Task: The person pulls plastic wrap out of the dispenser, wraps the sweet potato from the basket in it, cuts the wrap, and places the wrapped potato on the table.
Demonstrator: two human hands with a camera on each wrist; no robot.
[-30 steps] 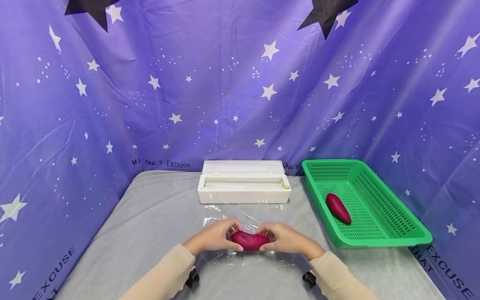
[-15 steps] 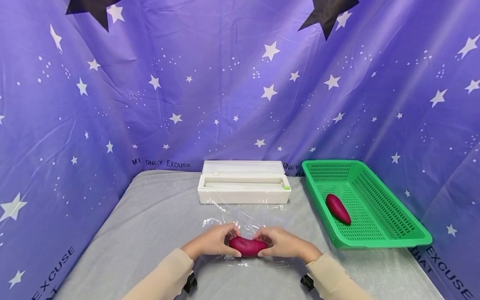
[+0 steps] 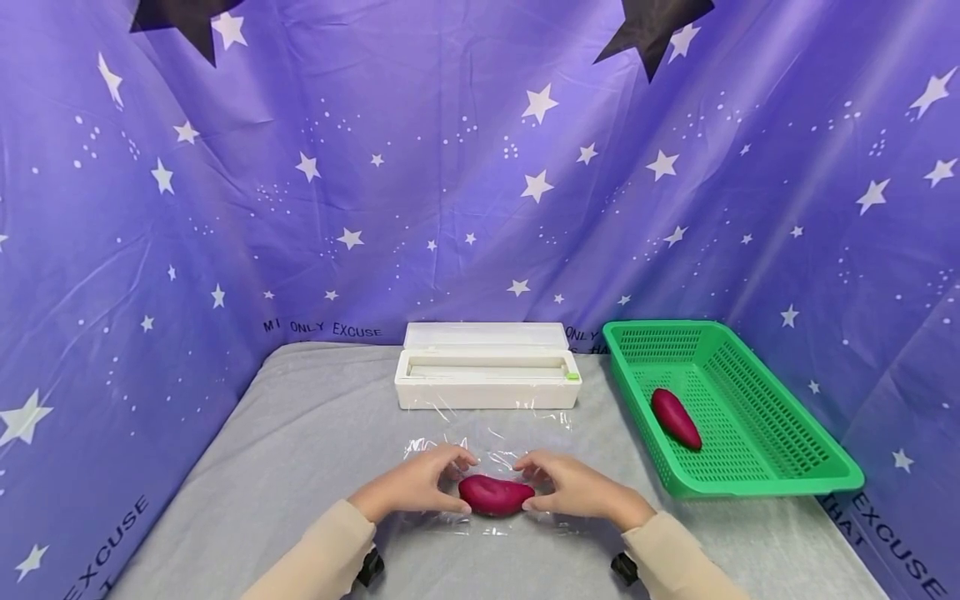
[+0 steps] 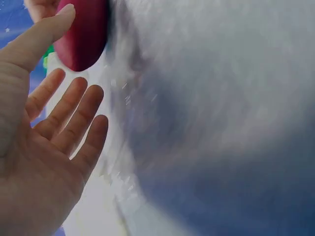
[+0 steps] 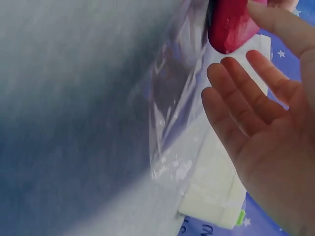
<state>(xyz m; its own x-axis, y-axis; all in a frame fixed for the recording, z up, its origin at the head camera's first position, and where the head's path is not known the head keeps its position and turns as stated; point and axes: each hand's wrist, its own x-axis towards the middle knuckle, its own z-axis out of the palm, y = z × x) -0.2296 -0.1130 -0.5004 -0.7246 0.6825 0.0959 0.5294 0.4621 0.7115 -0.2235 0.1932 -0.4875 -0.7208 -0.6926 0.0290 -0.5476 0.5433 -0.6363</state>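
Observation:
A dark red sweet potato (image 3: 495,496) lies crosswise on a thin sheet of clear cling film (image 3: 491,442) on the grey cloth. At its left end is my left hand (image 3: 420,483), thumb near the skin and fingers loosely bent. My right hand (image 3: 573,486) frames the other end the same way. In the left wrist view the fingers (image 4: 81,115) are spread and apart from the sweet potato, while the thumb overlaps it. The right wrist view shows similarly loosened fingers (image 5: 241,103) below the sweet potato's tip. Whether either thumb touches the skin I cannot tell.
Behind the film stands a white cling film dispenser (image 3: 487,396), lid raised, with a green piece at its right end. A green perforated basket (image 3: 780,486) to the right contains another sweet potato (image 3: 677,418). A purple starry curtain (image 3: 450,167) encloses the table.
The sweet potato, gripped at both ends, has come toward me and slightly left onto the film. Since then both hands have loosened and moved slightly apart from it.

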